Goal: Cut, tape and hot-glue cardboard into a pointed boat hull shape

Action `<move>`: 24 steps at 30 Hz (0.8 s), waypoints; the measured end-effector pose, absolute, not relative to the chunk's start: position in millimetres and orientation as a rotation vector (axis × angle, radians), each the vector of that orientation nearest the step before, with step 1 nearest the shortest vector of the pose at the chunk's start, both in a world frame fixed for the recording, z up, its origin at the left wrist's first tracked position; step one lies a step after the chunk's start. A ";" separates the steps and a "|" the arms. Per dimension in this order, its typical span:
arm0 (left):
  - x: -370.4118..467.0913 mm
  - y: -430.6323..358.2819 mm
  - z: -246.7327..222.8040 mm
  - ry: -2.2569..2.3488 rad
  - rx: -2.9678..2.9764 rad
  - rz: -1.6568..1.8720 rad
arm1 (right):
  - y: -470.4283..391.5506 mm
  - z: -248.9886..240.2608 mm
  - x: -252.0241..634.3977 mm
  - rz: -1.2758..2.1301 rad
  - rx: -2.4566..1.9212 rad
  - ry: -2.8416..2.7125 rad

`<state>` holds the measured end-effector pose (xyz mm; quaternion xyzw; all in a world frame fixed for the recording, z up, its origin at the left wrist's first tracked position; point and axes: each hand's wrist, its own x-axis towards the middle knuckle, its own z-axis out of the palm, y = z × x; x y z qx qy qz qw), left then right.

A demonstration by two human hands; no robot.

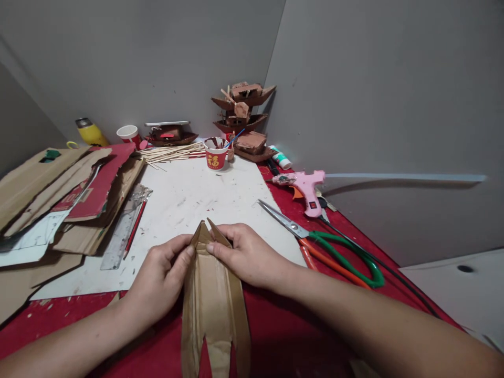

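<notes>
A long brown cardboard piece [214,299] lies lengthwise toward me, its sides folded up and its near end slit into strips. Its pointed far end is between my two hands. My left hand [167,270] pinches the left edge near the tip, thumb on top. On the other side, my right hand [246,254] grips the right flap, with the thumb pressed on the inside near the tip. The two tip points stand slightly apart. Beneath the tip is a white sheet [189,194] on the red table surface [283,325].
Green-and-orange scissors [346,257] and a pink glue gun [311,189] lie right. Cardboard sheets [39,178], a ruler [120,236] and a red pencil [136,228] are left. Behind stand a red paint cup [216,157], wooden sticks [173,153] and stacked brown model boats [240,123].
</notes>
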<state>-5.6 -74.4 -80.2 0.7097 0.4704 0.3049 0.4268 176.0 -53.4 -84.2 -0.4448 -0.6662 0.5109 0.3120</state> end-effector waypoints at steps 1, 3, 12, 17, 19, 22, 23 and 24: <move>-5.1 -75.1 -79.7 1.187 1.782 0.774 | -53.5 -83.4 175.7 1.360 -1.157 -1.749; -4.2 -76.6 -78.7 1.224 1.818 0.793 | -53.7 -82.0 175.3 1.376 -1.118 -1.740; -0.9 -77.5 -81.8 1.263 1.869 0.859 | -53.6 -81.0 175.5 1.390 -1.063 -1.716; 0.1 -77.3 -80.8 1.249 1.879 0.878 | -53.5 -79.9 175.6 1.401 -1.054 -1.710; -0.4 -77.2 -80.8 1.253 1.898 0.895 | -53.7 -80.2 175.7 1.405 -1.056 -1.704; -1.5 -76.9 -82.6 1.267 1.922 0.932 | -53.9 -80.7 175.7 1.415 -1.056 -1.684; -1.8 -76.9 -83.6 1.272 1.925 0.941 | -53.9 -80.7 175.6 1.418 -1.054 -1.678; -2.0 -77.0 -84.7 1.275 1.926 0.949 | -53.9 -80.5 175.5 1.418 -1.051 -1.675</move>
